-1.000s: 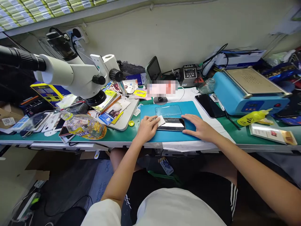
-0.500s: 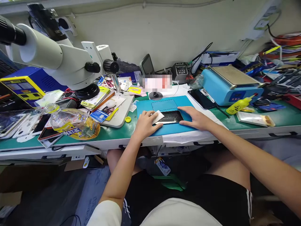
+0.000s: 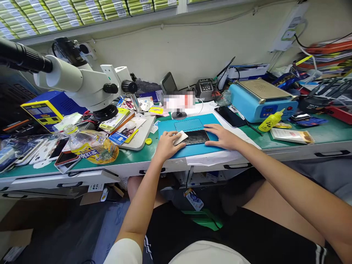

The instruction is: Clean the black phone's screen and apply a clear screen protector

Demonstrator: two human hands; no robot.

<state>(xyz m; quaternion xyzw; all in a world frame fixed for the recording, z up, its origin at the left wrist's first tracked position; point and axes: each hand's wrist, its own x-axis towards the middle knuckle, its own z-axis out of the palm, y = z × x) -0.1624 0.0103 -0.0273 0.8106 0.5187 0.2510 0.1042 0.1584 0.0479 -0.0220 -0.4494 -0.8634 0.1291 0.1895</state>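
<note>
On the blue mat (image 3: 176, 125) lies a black smartphone (image 3: 198, 137) with pale streaks across its glossy face. My left hand (image 3: 167, 146) is closed on a folded white wipe (image 3: 180, 137), pressed over the phone's left end, which it hides. At the other end, my right hand (image 3: 222, 137) holds the phone by its edges, with the fingers at the far corner and the thumb at the near one. Just behind the phone, a thin clear panel with a dark outline (image 3: 188, 124) lies flat on the mat.
To the left stand a microscope (image 3: 74, 79) and a plastic bottle (image 3: 92, 146) lying on its side. On the right are another black phone (image 3: 229, 116), a blue heating plate unit (image 3: 261, 102) and a yellow squeeze bottle (image 3: 271, 121). White paper (image 3: 217, 158) hangs over the front edge.
The head view has tilted up, bringing a shelf of green-yellow packs into sight. Both hands keep about the same places on the wipe and the phone.
</note>
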